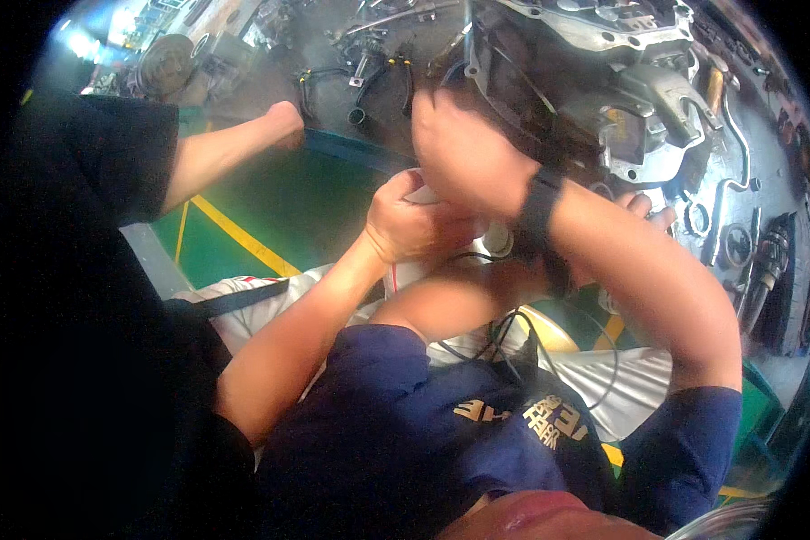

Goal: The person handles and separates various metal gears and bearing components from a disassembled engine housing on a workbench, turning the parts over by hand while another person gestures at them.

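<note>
My right hand (463, 139), with a black band (540, 207) on its wrist, reaches to the dark inner side of a metal casing (495, 76) on the bench. Blur and the hand's own back hide what its fingers do. My left forearm passes under the right one; only some fingers of my left hand (641, 206) show beyond it, stretched out and apart near the bench edge, below a silver bracket-like casting (661, 117). Close below my right hand, a co-worker's hand (414, 220) is closed around a small pale thing (423, 194), partly hidden.
The co-worker's other hand (286, 124) rests at the bench edge. Loose hoses (355, 114), bent metal pipes (738, 148), rings (696, 218) and a shaft-like part (769, 256) lie on the bench. Black cables (504, 337) hang before my shirt. Green floor (270, 207) with yellow lines lies below.
</note>
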### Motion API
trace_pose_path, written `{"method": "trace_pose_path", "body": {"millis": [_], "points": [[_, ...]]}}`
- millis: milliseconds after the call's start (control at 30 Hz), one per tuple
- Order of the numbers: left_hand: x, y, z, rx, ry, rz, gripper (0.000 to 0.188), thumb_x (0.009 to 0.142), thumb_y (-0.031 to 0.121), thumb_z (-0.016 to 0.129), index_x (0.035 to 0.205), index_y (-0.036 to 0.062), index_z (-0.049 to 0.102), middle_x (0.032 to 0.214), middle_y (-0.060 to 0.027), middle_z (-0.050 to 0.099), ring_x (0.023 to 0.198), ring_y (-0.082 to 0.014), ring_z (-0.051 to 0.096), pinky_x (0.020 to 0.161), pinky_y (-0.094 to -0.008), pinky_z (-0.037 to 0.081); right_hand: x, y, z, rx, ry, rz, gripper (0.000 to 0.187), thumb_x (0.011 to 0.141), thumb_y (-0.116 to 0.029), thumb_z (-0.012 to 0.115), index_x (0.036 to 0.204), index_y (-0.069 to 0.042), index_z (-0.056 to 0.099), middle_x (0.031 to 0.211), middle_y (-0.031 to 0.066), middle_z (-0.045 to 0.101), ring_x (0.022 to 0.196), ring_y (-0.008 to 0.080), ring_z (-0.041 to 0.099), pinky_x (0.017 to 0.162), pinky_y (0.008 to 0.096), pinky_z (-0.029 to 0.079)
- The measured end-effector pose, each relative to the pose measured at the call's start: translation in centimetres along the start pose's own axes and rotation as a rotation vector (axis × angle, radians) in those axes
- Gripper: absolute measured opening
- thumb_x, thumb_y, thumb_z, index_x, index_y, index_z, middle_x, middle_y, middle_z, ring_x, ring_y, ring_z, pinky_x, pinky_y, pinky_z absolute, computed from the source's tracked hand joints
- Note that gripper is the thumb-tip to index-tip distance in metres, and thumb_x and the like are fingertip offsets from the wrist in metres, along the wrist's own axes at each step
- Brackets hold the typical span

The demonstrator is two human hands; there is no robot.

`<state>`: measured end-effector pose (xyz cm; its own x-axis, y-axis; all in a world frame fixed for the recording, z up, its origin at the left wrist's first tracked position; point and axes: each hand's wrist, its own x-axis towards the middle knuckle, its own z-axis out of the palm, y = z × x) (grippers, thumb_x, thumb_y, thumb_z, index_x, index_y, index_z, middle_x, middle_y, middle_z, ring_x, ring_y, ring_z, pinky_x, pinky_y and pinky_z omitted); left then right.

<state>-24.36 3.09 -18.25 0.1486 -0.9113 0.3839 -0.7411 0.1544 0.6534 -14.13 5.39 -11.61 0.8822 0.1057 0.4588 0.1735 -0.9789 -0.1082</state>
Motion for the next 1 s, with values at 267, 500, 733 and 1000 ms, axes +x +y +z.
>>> {"method": "trace_pose_path", "body": {"millis": [267,500,733,1000], "points": [[0.0,-1.1,1.7,0.023,0.001,-0.002,0.079,0.077,0.037,0.083,0.146,0.0103,0.054,0.133,-0.0238,0.061,0.123,-0.0443,0.06,0.102,-0.0531,0.049,1.4,1.6,4.5,0.275,-0.383,0.556,0.032,0.094,-0.017,0.059,0.112,0.007,0.069,0.118,0.0341,0.068,0.103,0.0436,0.073,0.087,0.0504,0.06],[-0.2,-0.9,1.5,0.015,0.052,-0.031,0.091,0.067,0.023,0.092,0.146,0.0057,0.051,0.13,-0.0193,0.063,0.12,-0.0396,0.061,0.104,-0.0488,0.048,-7.0,-0.8,-4.6,0.156,0.198,0.217,0.019,0.074,-0.019,0.069,0.081,-0.001,0.072,0.084,0.0154,0.065,0.074,0.0304,0.068,0.065,0.042,0.059],[-0.6,-1.3,0.4,-0.281,-0.09,-0.202,0.081,0.078,0.036,0.088,0.142,0.0033,0.051,0.135,-0.0192,0.06,0.127,-0.0384,0.057,0.106,-0.0474,0.047,-18.2,2.9,-17.7,0.278,0.132,0.378,0.072,0.06,-0.013,0.091,0.126,-0.002,0.063,0.117,0.017,0.067,0.095,0.0321,0.071,0.08,0.04,0.06],[-0.6,-1.6,-1.3,-0.072,0.057,0.065,0.073,0.07,0.025,0.093,0.131,0.0034,0.059,0.129,-0.0164,0.065,0.121,-0.0392,0.061,0.105,-0.0469,0.048,-26.9,5.6,-16.8,0.136,0.147,0.63,0.064,0.062,-0.005,0.085,0.123,-0.002,0.066,0.12,0.014,0.068,0.095,0.0275,0.07,0.082,0.0348,0.058]]}}
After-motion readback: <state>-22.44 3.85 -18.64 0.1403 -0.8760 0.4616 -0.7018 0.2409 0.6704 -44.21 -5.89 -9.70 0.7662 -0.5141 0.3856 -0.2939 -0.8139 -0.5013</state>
